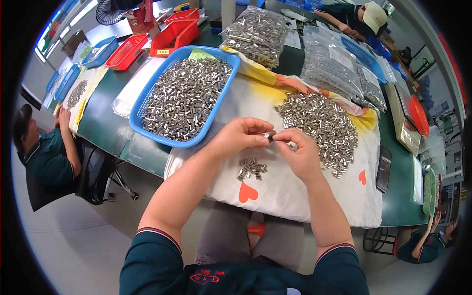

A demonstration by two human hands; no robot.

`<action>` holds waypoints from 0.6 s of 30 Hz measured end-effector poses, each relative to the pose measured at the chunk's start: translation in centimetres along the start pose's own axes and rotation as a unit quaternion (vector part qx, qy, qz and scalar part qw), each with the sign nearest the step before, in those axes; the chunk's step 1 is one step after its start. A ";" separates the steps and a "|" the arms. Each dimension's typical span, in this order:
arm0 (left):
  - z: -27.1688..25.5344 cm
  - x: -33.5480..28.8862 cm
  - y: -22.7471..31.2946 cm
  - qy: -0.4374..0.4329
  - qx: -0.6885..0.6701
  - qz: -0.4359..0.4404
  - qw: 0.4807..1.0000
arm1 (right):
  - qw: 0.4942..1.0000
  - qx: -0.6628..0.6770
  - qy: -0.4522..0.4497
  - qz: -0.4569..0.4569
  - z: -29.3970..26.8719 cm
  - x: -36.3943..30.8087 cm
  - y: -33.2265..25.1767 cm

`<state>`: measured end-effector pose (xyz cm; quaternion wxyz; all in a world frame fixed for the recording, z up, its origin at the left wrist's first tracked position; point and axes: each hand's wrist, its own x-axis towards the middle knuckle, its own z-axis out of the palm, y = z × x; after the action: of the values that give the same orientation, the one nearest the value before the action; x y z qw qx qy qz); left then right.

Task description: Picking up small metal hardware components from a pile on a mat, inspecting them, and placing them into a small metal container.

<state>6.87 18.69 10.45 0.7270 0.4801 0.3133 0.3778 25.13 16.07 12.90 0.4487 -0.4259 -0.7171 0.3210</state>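
My left hand (pixel 237 136) and my right hand (pixel 302 155) meet over the cloth, fingertips pinched together. Between them is a small shiny metal piece (pixel 269 134), gripped from both sides; its exact shape is mostly covered by the fingers. Just below my left hand lies a little group of short metal cylinders (pixel 252 169). A large heap of similar metal cylinders (pixel 322 129) spreads beyond and to the right of my right hand. To the left, a blue plastic basket (pixel 183 144) is filled with many more of them, with a yellow-green paper slip (pixel 200 54) at its far edge.
A white cloth (pixel 290 209) with red hearts covers the near table. Clear bags of metal parts (pixel 255 37) stand behind it, red trays (pixel 129 51) at the back left. A dark phone (pixel 384 168) lies right. Other people sit left (pixel 42 147), far right and lower right.
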 end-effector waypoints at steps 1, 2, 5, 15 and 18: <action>0.0 0.0 0.0 -0.007 -0.001 -0.010 1.000 | 1.000 0.001 -0.020 0.019 0.0 -0.1 -0.1; 0.0 0.0 0.0 -0.012 -0.001 -0.010 1.000 | 0.998 0.004 -0.042 0.039 0.1 -0.1 -0.2; 0.3 0.2 -0.1 -0.008 0.041 -0.016 0.999 | 0.998 -0.034 -0.030 0.051 -0.1 -0.1 -0.3; 0.2 0.4 -0.2 0.017 0.065 0.027 0.997 | 0.994 -0.104 0.018 -0.018 0.7 -0.2 0.3; 0.3 0.2 0.0 0.022 0.087 0.019 0.996 | 0.984 -0.166 0.014 -0.062 0.9 -0.2 0.0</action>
<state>7.22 18.75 10.48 0.6682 0.5391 0.3518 0.3730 24.39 15.85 12.45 0.4006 -0.4537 -0.7792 0.1630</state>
